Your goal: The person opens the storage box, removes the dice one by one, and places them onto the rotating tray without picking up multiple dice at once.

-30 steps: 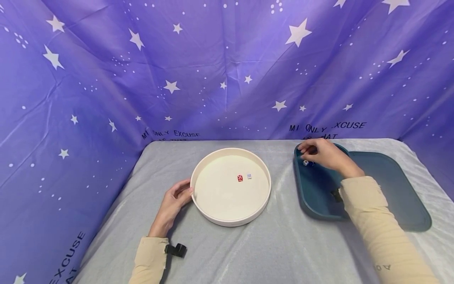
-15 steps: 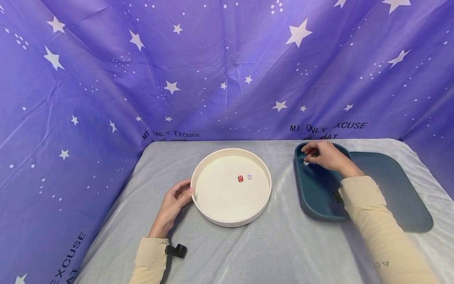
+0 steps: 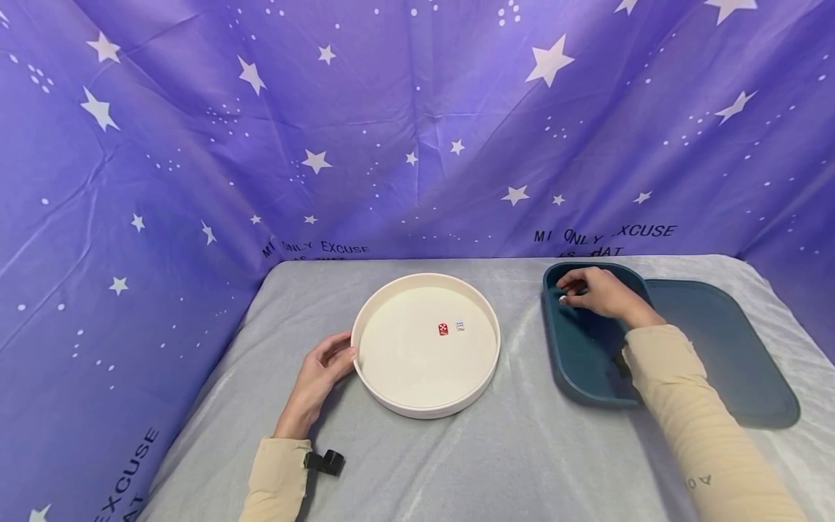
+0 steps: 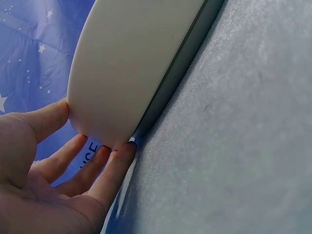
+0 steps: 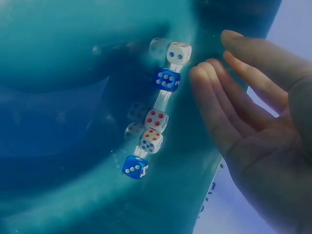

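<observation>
Over the far end of a teal bin (image 3: 583, 362), right grip (image 3: 607, 291) with fingers apart and slightly bent, a gap between thumb and fingers. Just beside the fingertips (image 5: 197, 75) in the right wrist view, a loose row of five dice inside the bin: nearest, a white die with blue pips (image 5: 178, 52) and a blue die with white pips (image 5: 167, 79); farther along, a white die with red pips (image 5: 156, 120) close against another white die (image 5: 151, 140), then a second blue die (image 5: 135, 167) at the end. From the head view, one white die right at the fingertips, contact too small to tell.

Well to the left, left grip (image 3: 321, 370) clamped on the edge of a round cream tray (image 3: 411, 377), thumb at the rim, fingertips against the outer wall. Inside that tray, right of its middle, a red die (image 3: 443, 329) near a white six-pip die (image 3: 459, 326), apart from each other.

Right of the bin, a flat blue-gray panel (image 3: 724, 341). Beneath, a gray cloth-covered table (image 3: 457, 471); behind, a purple curtain (image 3: 391, 87) with white stars.
</observation>
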`<state>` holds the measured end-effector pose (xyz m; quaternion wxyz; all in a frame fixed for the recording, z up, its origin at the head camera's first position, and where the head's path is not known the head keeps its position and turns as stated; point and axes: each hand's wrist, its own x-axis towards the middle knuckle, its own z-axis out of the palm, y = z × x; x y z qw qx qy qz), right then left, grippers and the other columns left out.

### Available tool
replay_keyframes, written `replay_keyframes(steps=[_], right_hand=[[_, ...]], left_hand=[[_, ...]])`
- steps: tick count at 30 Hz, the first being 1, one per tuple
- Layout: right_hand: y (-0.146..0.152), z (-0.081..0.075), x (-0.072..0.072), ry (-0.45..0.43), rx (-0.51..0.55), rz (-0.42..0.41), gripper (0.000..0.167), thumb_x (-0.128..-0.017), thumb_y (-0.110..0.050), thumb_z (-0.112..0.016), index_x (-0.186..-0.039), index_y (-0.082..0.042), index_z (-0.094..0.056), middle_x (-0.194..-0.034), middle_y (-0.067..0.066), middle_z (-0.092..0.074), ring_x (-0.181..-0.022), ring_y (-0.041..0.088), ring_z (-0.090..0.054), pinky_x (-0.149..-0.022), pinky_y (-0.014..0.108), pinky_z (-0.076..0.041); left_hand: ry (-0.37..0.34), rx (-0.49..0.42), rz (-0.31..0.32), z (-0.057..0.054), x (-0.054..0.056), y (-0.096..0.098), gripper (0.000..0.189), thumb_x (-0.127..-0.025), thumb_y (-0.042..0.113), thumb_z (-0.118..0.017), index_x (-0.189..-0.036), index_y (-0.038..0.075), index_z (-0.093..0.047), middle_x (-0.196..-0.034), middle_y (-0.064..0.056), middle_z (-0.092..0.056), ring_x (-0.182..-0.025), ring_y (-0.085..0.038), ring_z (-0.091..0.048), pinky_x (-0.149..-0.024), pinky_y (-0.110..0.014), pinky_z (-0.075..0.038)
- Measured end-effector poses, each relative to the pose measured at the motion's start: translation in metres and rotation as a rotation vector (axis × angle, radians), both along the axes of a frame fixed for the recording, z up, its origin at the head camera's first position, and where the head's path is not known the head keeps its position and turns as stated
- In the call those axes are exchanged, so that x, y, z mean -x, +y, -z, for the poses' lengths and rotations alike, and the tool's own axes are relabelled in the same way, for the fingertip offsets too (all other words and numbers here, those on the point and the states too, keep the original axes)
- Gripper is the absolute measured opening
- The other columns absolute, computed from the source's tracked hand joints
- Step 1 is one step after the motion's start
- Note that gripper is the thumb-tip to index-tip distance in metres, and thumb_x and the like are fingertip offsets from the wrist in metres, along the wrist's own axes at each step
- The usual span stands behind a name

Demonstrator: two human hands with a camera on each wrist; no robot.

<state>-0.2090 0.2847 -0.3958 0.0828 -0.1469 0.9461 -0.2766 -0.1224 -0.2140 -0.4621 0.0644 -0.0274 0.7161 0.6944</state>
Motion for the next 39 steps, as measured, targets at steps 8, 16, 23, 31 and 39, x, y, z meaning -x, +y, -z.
replay_keyframes(steps=[8,16,23,31,39], right_hand=[[-0.0007,0.0037,0.0019,-0.025,0.018,-0.007,0.024,-0.092,-0.002,-0.065,-0.114,0.007,-0.067,-0.098,0.015,-0.071,-0.088,0.026,-0.066,-0.071,0.036,-0.055],[-0.0012,0.0051,0.0029,-0.03,0.007,0.0,0.024,-0.092,-0.001,-0.065,-0.114,0.009,-0.066,-0.102,0.02,-0.071,-0.092,0.031,-0.066,-0.075,0.042,-0.058],[-0.0005,0.0039,0.0031,-0.054,-0.004,0.008,0.023,-0.092,0.001,-0.064,-0.113,0.01,-0.066,-0.102,0.021,-0.071,-0.091,0.032,-0.067,-0.074,0.044,-0.058],[0.0002,0.0054,0.0037,-0.03,-0.022,-0.014,0.019,-0.09,0.001,-0.065,-0.108,0.006,-0.07,-0.097,0.017,-0.073,-0.083,0.024,-0.067,-0.069,0.038,-0.057],[-0.0002,0.0075,0.0036,-0.071,-0.017,-0.041,0.014,-0.088,-0.001,-0.07,-0.101,0.004,-0.073,-0.09,0.01,-0.072,-0.075,0.015,-0.061,-0.065,0.029,-0.051]], left_hand=[[-0.009,-0.002,0.003,0.0003,0.0002,-0.0008,0.05,-0.095,0.011,-0.068,-0.14,0.0,-0.051,-0.141,-0.02,-0.053,-0.117,-0.014,-0.061,-0.095,-0.021,-0.055],[-0.002,-0.01,0.003,-0.0007,0.0007,0.0001,0.049,-0.095,0.009,-0.067,-0.14,-0.001,-0.05,-0.139,-0.023,-0.053,-0.115,-0.013,-0.062,-0.094,-0.022,-0.055],[0.006,-0.026,-0.003,-0.0011,0.0004,0.0007,0.049,-0.095,0.007,-0.066,-0.14,-0.003,-0.049,-0.139,-0.024,-0.052,-0.11,-0.01,-0.063,-0.094,-0.022,-0.056],[0.006,-0.03,0.001,-0.0001,0.0011,0.0005,0.049,-0.095,0.007,-0.066,-0.14,-0.004,-0.049,-0.139,-0.024,-0.052,-0.111,-0.011,-0.063,-0.094,-0.022,-0.056],[0.0,-0.03,-0.002,-0.0011,0.0007,0.0004,0.048,-0.095,0.007,-0.066,-0.14,-0.003,-0.049,-0.139,-0.024,-0.053,-0.112,-0.012,-0.063,-0.094,-0.023,-0.056]])
